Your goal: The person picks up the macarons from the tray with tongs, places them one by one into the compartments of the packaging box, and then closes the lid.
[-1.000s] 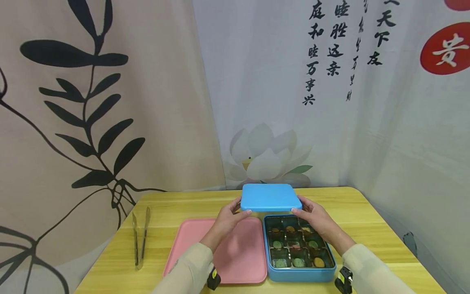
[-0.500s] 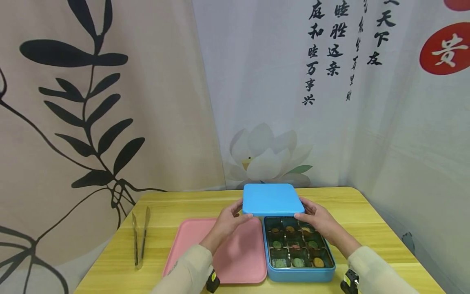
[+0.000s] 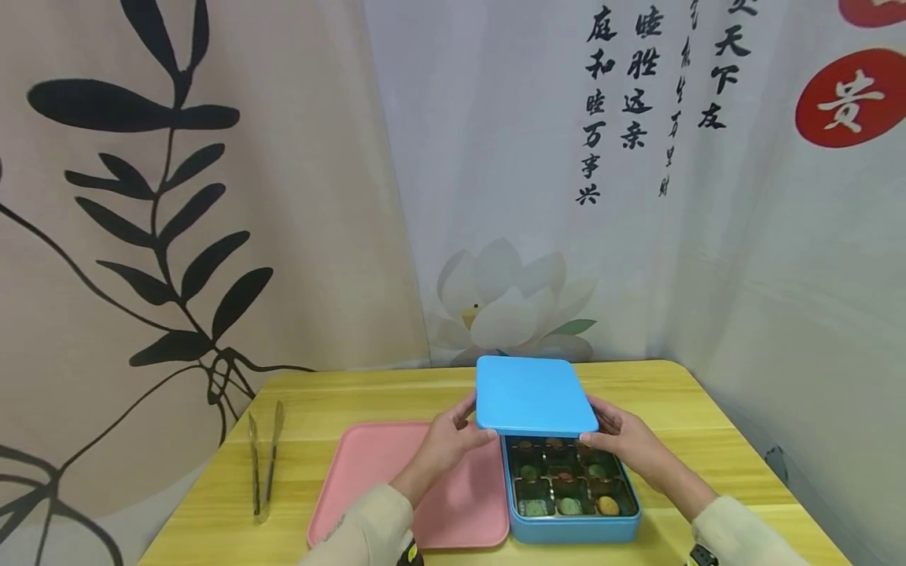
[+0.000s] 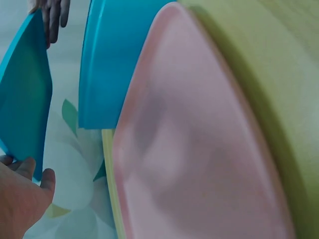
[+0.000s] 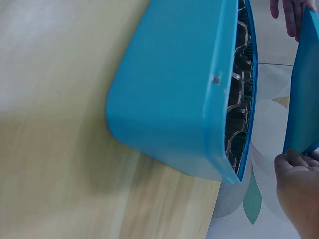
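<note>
A blue lid [image 3: 535, 397] is held level by both hands in the head view, one at each side, and overlaps the far part of the blue box [image 3: 573, 531]. The left hand [image 3: 454, 440] grips its left edge, thumb at the near corner. At the opposite edge, the right hand [image 3: 628, 446] pinches it the same way. Inside the box, a divided insert holds several small round pieces, green, yellow-orange and reddish, in separate compartments; the back ones are partly hidden by the lid. From the right wrist view, a gap shows between the lid [image 5: 303, 89] and the box rim.
A pink tray [image 3: 361, 472] lies directly left of the box. Farther left on the wooden table [image 3: 708, 448] are metal tongs [image 3: 271, 462], their arms spread. Printed curtains [image 3: 340, 196] stand behind the table and along the right.
Both hands have brought the lid nearer the person and slightly right, so it now covers more of the box's back rows in view. The head view has shifted slightly.
</note>
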Action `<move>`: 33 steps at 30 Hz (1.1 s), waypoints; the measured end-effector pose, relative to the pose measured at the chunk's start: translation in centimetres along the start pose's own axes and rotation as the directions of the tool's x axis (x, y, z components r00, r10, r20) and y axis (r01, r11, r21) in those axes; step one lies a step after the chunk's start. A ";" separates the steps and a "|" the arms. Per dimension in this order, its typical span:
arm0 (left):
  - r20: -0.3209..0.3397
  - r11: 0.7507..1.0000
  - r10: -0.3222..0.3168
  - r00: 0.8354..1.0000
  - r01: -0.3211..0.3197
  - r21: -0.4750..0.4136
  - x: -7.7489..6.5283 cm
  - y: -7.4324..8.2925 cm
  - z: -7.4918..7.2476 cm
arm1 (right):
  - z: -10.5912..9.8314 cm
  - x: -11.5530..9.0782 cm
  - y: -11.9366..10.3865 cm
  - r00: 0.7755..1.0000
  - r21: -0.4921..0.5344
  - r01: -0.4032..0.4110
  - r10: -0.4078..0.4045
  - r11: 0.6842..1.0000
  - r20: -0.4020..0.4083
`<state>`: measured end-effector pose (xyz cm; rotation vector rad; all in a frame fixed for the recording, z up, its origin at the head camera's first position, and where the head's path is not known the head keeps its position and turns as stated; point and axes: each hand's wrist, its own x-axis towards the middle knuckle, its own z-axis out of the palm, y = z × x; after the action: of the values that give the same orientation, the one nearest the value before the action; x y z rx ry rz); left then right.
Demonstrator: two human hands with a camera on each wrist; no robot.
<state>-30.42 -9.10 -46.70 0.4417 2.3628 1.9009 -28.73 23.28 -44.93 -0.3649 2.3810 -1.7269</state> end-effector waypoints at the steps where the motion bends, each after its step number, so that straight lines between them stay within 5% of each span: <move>1: 0.000 1.000 0.000 1.000 0.000 0.005 -0.1 -0.1 0.1 | 0.0 -0.2 0.1 1.000 0.002 0.004 -0.004 1.000 -0.003; 33: -0.005 0.993 0.061 0.998 -0.060 0.101 -3.5 -1.1 4.0 | -1.2 -4.7 2.6 1.000 -0.042 -0.020 0.020 0.999 -0.002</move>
<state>-26.33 -6.43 -49.05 0.5207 2.4860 1.8170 -24.84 26.58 -47.06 -0.3440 2.4169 -1.6719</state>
